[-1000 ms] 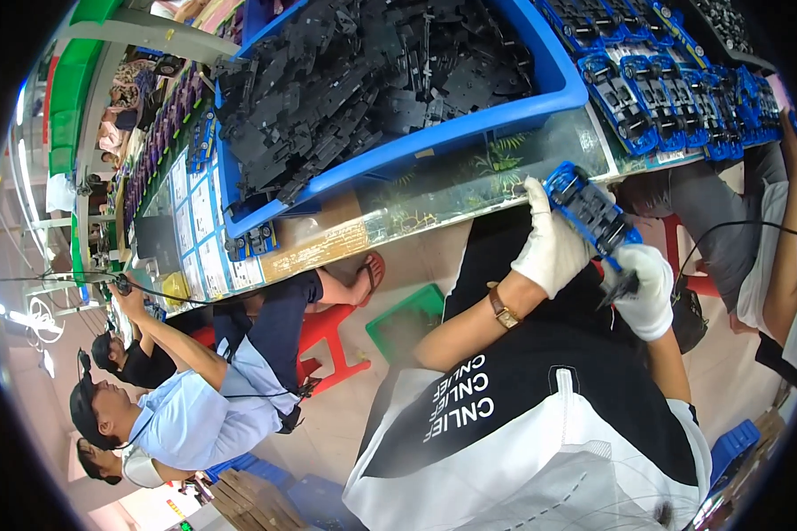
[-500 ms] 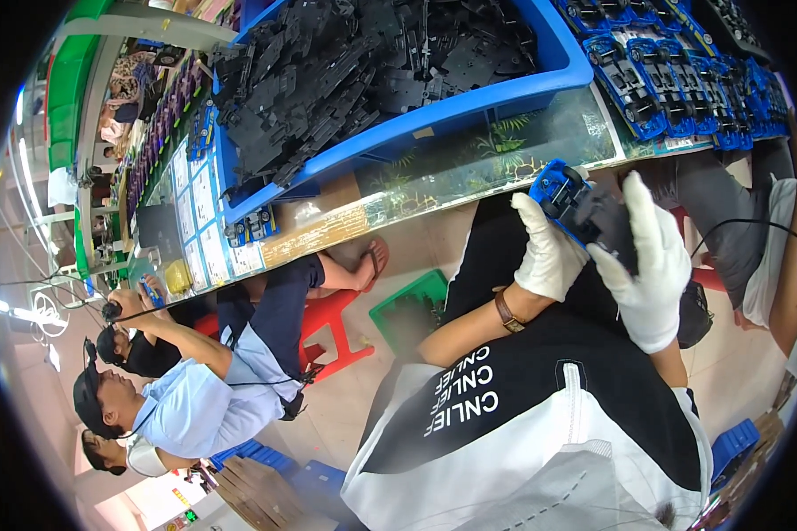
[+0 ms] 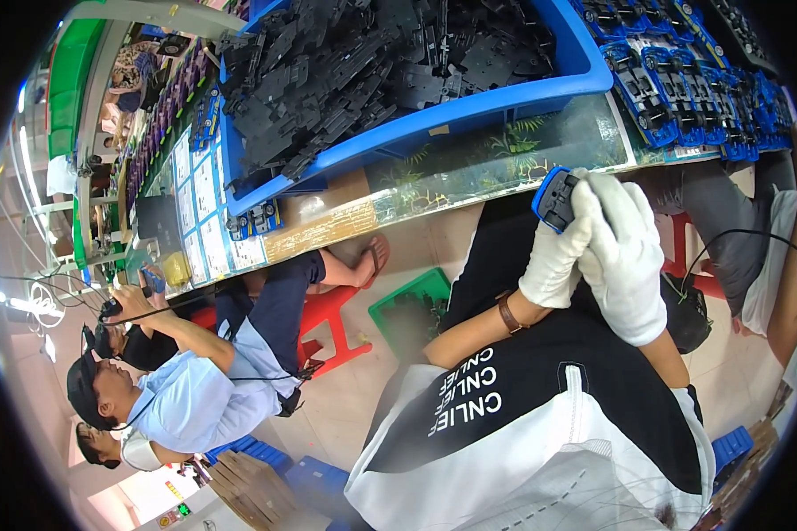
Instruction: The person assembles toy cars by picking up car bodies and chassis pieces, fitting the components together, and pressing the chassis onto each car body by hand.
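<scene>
A blue toy car (image 3: 537, 205) is held up near the table's front edge, with a black chassis plate (image 3: 558, 196) lying over its underside. My left hand (image 3: 551, 265), in a white glove, is closed around the car from the near side. My right hand (image 3: 624, 257), also gloved, lies across it from the right. Its fingers are together and press on the plate and car, covering their right end. Parts of both hands' fingertips are hidden behind each other.
A big blue bin (image 3: 469, 104) full of black chassis plates (image 3: 345, 80) stands on the table. Rows of blue toy cars (image 3: 669, 93) lie at the right, and another car (image 3: 253, 221) sits left of the bin. A green tray (image 3: 407, 305) and a red stool (image 3: 332, 323) are below. Co-workers sit at both sides.
My right hand has moved left and closed in over the car. The chassis plate, blurred and tilted beside the car before, now lies on its underside.
</scene>
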Motion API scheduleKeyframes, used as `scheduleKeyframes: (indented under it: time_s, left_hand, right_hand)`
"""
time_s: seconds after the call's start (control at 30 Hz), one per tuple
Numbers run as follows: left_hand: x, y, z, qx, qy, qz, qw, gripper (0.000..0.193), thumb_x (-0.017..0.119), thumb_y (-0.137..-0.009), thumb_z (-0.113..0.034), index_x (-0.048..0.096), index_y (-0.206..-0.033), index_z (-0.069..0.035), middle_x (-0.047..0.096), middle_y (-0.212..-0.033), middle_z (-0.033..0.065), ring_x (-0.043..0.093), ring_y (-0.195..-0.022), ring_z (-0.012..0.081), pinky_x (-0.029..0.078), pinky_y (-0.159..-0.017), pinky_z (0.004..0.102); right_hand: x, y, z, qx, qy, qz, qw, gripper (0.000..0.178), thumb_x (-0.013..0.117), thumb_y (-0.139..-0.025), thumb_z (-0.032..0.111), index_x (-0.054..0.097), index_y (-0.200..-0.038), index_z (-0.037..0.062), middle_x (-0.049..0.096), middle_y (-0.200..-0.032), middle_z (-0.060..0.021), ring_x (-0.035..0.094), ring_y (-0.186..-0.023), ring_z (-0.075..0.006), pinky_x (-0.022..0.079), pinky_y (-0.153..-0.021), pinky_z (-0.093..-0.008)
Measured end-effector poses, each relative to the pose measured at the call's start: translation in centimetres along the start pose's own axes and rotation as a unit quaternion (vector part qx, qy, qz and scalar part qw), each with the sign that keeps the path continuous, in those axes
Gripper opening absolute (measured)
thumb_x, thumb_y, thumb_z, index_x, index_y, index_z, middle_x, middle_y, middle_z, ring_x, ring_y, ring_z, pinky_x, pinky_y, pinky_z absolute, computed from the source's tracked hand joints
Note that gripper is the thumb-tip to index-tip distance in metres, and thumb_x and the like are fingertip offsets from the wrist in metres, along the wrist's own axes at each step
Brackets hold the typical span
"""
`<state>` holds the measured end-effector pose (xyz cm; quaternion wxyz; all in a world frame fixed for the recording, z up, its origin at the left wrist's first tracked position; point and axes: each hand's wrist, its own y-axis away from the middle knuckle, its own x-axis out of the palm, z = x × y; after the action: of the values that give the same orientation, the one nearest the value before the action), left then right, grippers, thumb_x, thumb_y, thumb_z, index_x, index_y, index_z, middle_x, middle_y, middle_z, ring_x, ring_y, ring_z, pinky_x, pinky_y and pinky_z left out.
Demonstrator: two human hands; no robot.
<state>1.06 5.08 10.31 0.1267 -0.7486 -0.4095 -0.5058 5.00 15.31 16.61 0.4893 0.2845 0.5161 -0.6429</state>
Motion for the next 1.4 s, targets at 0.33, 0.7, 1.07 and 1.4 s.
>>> scheduleKeyframes:
  time_s: [0.33, 0.7, 1.07, 1.4]
  left_hand:
    - [0.7, -1.0, -2.6, 0.080, 0.050, -0.004, 0.996, 0.043, 0.062, -0.085, -0.006, 0.045, -0.124, -0.005, 0.058, -0.106, 0.0087, 0.059, -0.098, 0.0210, 0.049, -0.086, 0.0349]
    - [0.4, -0.8, -4.4, 0.119, 0.021, -0.005, 0.993, 0.049, 0.067, -0.080, -0.008, 0.046, -0.124, -0.007, 0.057, -0.106, 0.0095, 0.058, -0.100, 0.0234, 0.049, -0.090, 0.0400]
    - [0.1, -0.5, -5.4, 0.113, 0.015, 0.038, 0.993, 0.044, 0.066, -0.078, -0.008, 0.049, -0.119, -0.007, 0.058, -0.104, 0.0109, 0.058, -0.101, 0.0270, 0.049, -0.091, 0.0404]
    - [-0.5, -0.8, -5.2, 0.092, -0.028, 0.028, 0.995, 0.062, 0.078, -0.076, -0.020, 0.042, -0.125, -0.009, 0.054, -0.118, 0.0107, 0.057, -0.109, 0.0242, 0.048, -0.094, 0.0397]
  right_hand:
    - [0.1, 1.0, -0.8, 0.284, -0.530, -0.103, 0.793, 0.052, 0.056, -0.089, 0.020, 0.043, -0.134, -0.0021, 0.053, -0.127, -0.0144, 0.048, -0.121, -0.0246, 0.033, -0.105, -0.0366]
    - [1.1, 0.9, 0.5, 0.319, -0.669, 0.019, 0.671, 0.072, 0.074, -0.080, 0.032, 0.041, -0.133, -0.0024, 0.046, -0.134, -0.0152, 0.045, -0.123, -0.0242, 0.039, -0.101, -0.0384]
    - [2.6, 2.2, 0.1, 0.299, -0.607, -0.029, 0.736, 0.047, 0.065, -0.086, 0.019, 0.050, -0.124, -0.0037, 0.054, -0.125, -0.0134, 0.051, -0.114, -0.0185, 0.036, -0.101, -0.0333]
    - [3.2, 1.6, 0.0, 0.231, -0.527, -0.074, 0.814, 0.050, 0.063, -0.088, 0.027, 0.049, -0.125, -0.0030, 0.053, -0.125, -0.0130, 0.051, -0.115, -0.0194, 0.037, -0.100, -0.0330]
